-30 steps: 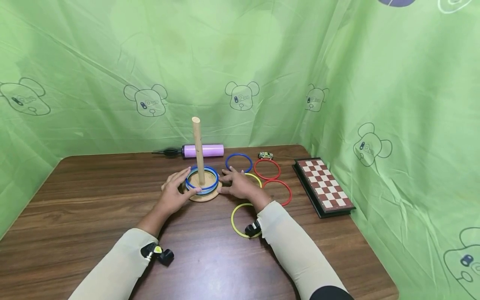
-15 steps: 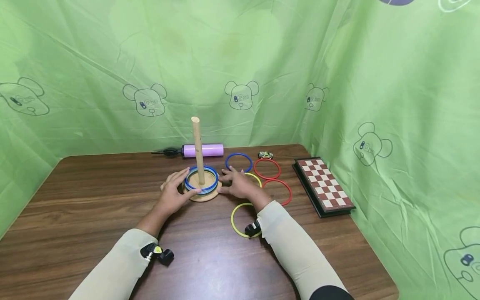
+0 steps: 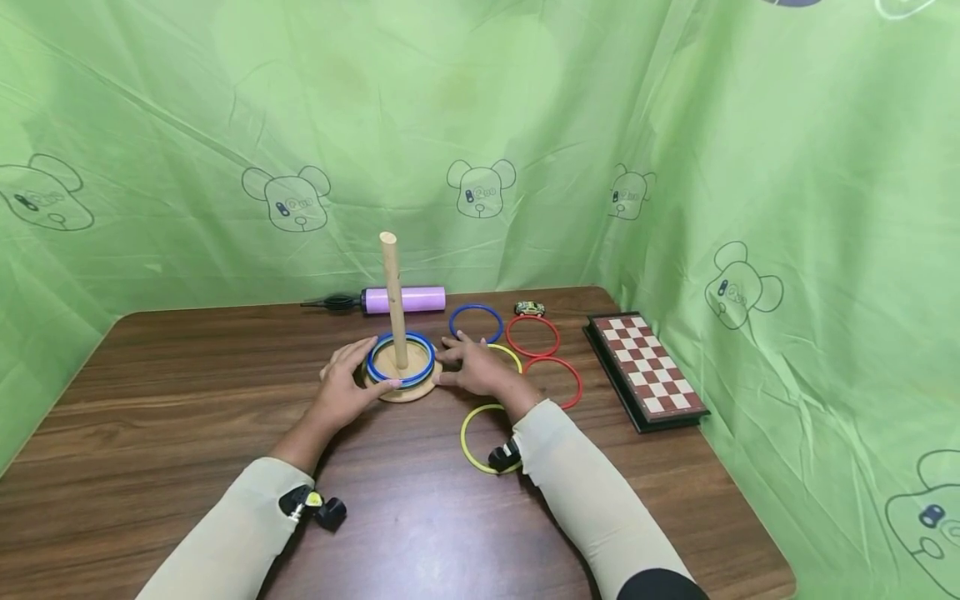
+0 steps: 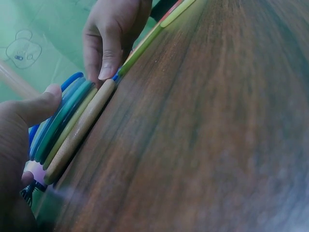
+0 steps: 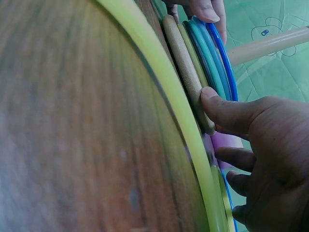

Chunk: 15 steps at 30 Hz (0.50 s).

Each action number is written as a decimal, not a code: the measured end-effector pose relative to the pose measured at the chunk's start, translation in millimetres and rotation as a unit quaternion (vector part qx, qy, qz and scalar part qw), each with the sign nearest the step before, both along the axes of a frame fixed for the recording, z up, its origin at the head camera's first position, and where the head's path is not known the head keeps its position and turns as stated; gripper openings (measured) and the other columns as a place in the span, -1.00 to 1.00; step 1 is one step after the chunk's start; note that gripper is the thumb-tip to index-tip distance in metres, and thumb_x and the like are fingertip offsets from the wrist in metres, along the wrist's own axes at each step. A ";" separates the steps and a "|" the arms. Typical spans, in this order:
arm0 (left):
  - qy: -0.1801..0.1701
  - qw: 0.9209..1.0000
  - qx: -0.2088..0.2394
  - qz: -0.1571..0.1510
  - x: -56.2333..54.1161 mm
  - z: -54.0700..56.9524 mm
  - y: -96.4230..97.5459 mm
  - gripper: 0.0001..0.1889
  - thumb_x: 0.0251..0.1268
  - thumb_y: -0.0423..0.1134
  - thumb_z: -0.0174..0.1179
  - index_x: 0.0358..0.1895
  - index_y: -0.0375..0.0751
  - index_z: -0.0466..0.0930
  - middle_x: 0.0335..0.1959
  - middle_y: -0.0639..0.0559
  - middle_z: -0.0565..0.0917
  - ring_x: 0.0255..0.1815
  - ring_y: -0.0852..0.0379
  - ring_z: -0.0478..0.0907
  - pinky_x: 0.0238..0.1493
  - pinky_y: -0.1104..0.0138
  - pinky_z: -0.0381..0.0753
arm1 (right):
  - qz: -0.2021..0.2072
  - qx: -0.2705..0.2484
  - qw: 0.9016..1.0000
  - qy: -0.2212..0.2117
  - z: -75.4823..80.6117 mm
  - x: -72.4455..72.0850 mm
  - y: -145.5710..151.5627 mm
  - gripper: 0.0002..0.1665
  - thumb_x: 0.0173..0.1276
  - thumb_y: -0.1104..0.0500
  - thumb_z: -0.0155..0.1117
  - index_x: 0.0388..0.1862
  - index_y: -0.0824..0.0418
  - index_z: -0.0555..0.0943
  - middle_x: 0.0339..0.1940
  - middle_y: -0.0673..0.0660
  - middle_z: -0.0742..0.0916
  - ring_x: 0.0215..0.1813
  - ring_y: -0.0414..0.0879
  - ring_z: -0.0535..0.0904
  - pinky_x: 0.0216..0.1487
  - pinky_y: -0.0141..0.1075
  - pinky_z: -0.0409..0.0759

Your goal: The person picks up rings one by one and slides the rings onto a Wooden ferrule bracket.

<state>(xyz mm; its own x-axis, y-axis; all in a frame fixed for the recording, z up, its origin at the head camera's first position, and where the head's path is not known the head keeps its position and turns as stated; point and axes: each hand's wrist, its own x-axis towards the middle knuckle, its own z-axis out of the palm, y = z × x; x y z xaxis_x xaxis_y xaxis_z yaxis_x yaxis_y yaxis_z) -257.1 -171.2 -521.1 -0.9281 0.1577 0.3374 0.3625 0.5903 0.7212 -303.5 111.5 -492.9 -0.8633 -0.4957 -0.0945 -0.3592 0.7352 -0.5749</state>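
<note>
A wooden ring-toss stand, with an upright peg (image 3: 395, 308) on a round base (image 3: 411, 395), stands on the table in the head view. Several stacked rings (image 4: 64, 117) lie around the peg, a blue one on top and teal and yellow ones below. My left hand (image 3: 347, 385) grips the stack from the left, its thumb on the near rim of the rings. From the right, my right hand (image 3: 480, 369) touches the base edge with its thumb (image 5: 212, 99); its other fingers are loosely bent beside the stand. Part of the stack's left side is hidden by the left hand.
Right of the stand lie loose rings: a blue ring (image 3: 452, 321), red rings (image 3: 558, 335) and yellow rings (image 3: 463, 437), partly under the right arm. A toy car (image 3: 529, 308), a purple pump (image 3: 422, 299) and a chessboard (image 3: 649, 367) are farther out. Green curtains (image 3: 480, 100) surround the table.
</note>
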 end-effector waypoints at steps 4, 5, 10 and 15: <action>0.005 1.000 0.000 0.003 0.0 -1.0 0.1 -0.03 0.15 -0.14 0.68 0.60 -0.38 0.41 0.60 -0.38 0.47 0.63 -0.45 0.26 0.48 -0.43 0.10 | -0.002 -0.003 1.000 -0.005 0.7 0.1 -0.3 -0.29 0.55 -0.11 0.46 0.58 0.06 0.57 0.79 0.12 0.37 0.90 0.20 -0.11 0.82 0.34 -0.31; 0.006 1.000 0.000 0.002 -0.1 -1.3 0.0 -0.04 0.16 -0.14 0.68 0.60 -0.38 0.41 0.60 -0.39 0.47 0.63 -0.45 0.26 0.48 -0.43 0.10 | -0.002 -0.003 1.000 -0.005 0.6 0.1 -0.5 -0.29 0.55 -0.11 0.46 0.58 0.06 0.57 0.79 0.12 0.37 0.90 0.20 -0.11 0.82 0.34 -0.31; 0.004 1.000 0.003 -0.001 0.8 -1.8 -0.3 -0.05 0.17 -0.16 0.67 0.61 -0.34 0.41 0.61 -0.39 0.46 0.63 -0.46 0.25 0.48 -0.42 0.10 | -0.004 -0.001 1.000 -0.005 1.2 1.4 -0.7 -0.30 0.54 -0.11 0.48 0.57 0.05 0.58 0.79 0.12 0.38 0.90 0.20 -0.09 0.82 0.33 -0.29; -0.005 1.000 0.013 -0.001 1.9 0.2 0.7 -0.05 0.18 -0.17 0.67 0.62 -0.30 0.40 0.62 -0.38 0.42 0.63 -0.45 0.25 0.45 -0.40 0.10 | -0.005 0.004 1.000 0.002 1.6 1.5 -0.5 -0.31 0.54 -0.12 0.47 0.56 0.04 0.60 0.77 0.12 0.40 0.89 0.20 -0.07 0.83 0.32 -0.26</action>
<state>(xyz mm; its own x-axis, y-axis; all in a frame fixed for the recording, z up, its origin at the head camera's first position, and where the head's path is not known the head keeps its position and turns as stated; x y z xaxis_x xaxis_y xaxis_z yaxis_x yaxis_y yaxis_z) -255.2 -170.5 -520.8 -0.9312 0.1501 0.3322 0.3560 0.5708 0.7399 -302.0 111.0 -491.3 -0.8684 -0.4869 -0.0937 -0.3551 0.7426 -0.5678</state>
